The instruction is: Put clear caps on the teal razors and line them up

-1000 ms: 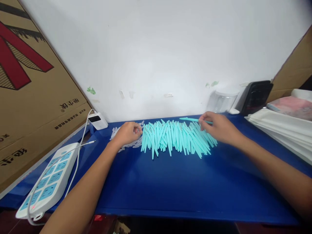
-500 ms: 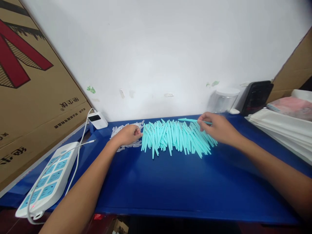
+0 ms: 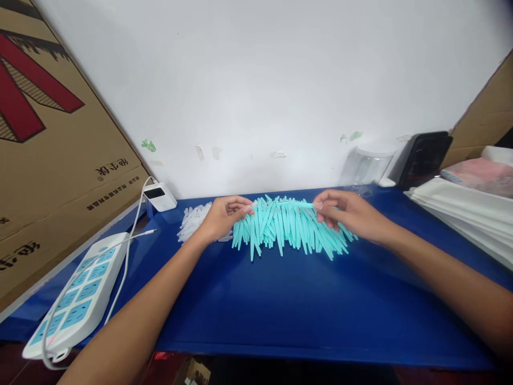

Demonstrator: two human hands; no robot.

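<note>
My right hand [image 3: 340, 213] is closed on one end of a slim turquoise eyebrow razor [image 3: 296, 204], holding it level above the pile. Its far end points left at my left hand [image 3: 230, 214]. Between the thumb and forefinger of that left hand a small translucent cap [image 3: 254, 205] is pinched, a short way from the razor's tip. Below both hands spreads a pile of turquoise razors [image 3: 280, 227], lying side by side with tapered handles towards me. Left of it, partly behind my left hand, lies a heap of translucent caps [image 3: 193, 220].
On the blue table [image 3: 280, 305], a white power strip [image 3: 76, 294] with a cable and a small white device [image 3: 160, 197] are at left. At back right stand a clear jar [image 3: 371, 166] and a black object [image 3: 425, 160]. White sheets [image 3: 460, 208] are stacked right; a cardboard box [image 3: 60, 160] stands left.
My left hand has lifted from the cap heap and moved right with a cap. My right hand has brought the razor slightly left and down, so the two hands are closer.
</note>
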